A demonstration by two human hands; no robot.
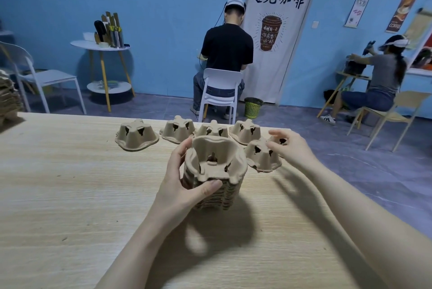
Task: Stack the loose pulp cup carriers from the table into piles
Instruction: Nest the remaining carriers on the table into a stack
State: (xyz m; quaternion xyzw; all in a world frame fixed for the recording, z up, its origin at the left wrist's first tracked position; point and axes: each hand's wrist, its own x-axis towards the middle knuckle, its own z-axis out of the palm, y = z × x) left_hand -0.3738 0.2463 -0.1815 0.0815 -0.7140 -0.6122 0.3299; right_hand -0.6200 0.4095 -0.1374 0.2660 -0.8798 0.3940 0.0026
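A pile of nested pulp cup carriers [216,173] stands tilted on the wooden table [70,195], its hollow side facing me. My left hand [184,183] grips the pile, thumb across its near rim and fingers round the left side. My right hand [288,146] reaches over a loose upside-down carrier [260,156] at the right, fingers spread and touching its top. Several more loose carriers lie upside down in a row behind: one at the left [136,135], another [177,128], one partly hidden behind the pile [212,129], and one [245,131] near the far edge.
Another tall pile of carriers [8,99] stands at the table's far left edge. Beyond the table, a person sits on a white chair [221,92] with their back to me. A second person sits at the right. A green bin [253,107] stands on the floor.
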